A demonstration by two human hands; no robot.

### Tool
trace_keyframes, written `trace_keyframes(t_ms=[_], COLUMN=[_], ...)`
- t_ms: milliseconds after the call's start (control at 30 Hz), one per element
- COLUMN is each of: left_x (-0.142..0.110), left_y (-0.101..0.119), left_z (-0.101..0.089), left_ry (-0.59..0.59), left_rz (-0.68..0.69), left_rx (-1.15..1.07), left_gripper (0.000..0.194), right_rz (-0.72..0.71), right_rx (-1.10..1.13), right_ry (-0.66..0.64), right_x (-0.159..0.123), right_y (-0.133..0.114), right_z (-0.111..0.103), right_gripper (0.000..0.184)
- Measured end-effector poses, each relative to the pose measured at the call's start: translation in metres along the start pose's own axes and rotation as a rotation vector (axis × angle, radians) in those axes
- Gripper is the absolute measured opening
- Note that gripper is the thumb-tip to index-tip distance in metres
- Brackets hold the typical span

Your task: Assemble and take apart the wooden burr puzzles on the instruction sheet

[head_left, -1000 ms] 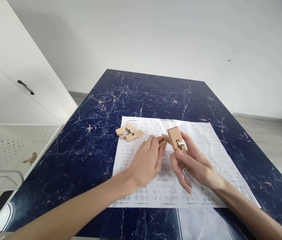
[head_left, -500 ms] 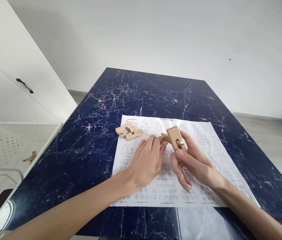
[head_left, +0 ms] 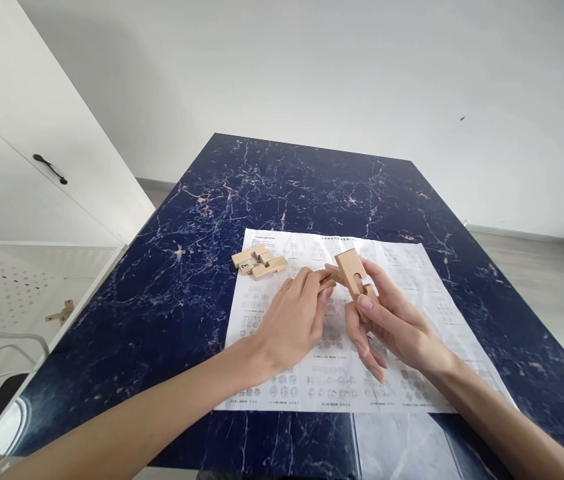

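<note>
In my right hand [head_left: 395,317] I hold a notched wooden puzzle block [head_left: 351,270], tilted, its cut-outs facing up and the thumb near its lower end. My left hand [head_left: 298,310] is closed on the end of a slimmer wooden puzzle piece [head_left: 331,275], which meets the block's left side; whether the two interlock is hidden. Both hands are over a printed sheet [head_left: 427,280] with rows of small diagrams. Beyond my left hand, several notched wooden pieces [head_left: 261,261] lie together at the sheet's upper left corner, one marked with a 3.
The sheet lies on a dark blue marbled table [head_left: 287,187]. At the left below table height is a white perforated basket [head_left: 7,280] with a small wooden piece [head_left: 61,311] in it. A white cabinet [head_left: 22,120] stands at the left, and a pale wall [head_left: 312,67] rises behind.
My right hand has turned the wooden block slightly, so its notched face shows at another angle. The left hand keeps its grip on the slim piece. The view has shifted a little.
</note>
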State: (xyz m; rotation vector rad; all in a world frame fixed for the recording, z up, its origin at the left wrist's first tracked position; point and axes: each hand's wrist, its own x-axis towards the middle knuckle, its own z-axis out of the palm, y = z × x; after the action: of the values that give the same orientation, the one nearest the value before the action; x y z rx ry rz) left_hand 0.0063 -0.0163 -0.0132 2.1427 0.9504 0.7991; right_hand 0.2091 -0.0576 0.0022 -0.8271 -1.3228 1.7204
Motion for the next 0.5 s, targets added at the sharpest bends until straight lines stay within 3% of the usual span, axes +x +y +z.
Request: trace_keyframes(t_ms=[200, 500], left_x=[0.0006, -0.0003], left_y=[0.0046, 0.0029], left_z=[-0.0023, -0.0001], left_ry=[-0.021, 0.082], left_rz=[0.028, 0.004], left_rx=[-0.031, -0.024], left_gripper=[0.031, 0.028], right_rz=[-0.028, -0.102], right_rx=[-0.018, -0.139], right_ry=[-0.023, 0.063], right_x=[0.0007, 0.0007], right_y=[0.0002, 0.0013], right_z=[-0.0003, -0.0025], right_gripper=[0.058, 0.058])
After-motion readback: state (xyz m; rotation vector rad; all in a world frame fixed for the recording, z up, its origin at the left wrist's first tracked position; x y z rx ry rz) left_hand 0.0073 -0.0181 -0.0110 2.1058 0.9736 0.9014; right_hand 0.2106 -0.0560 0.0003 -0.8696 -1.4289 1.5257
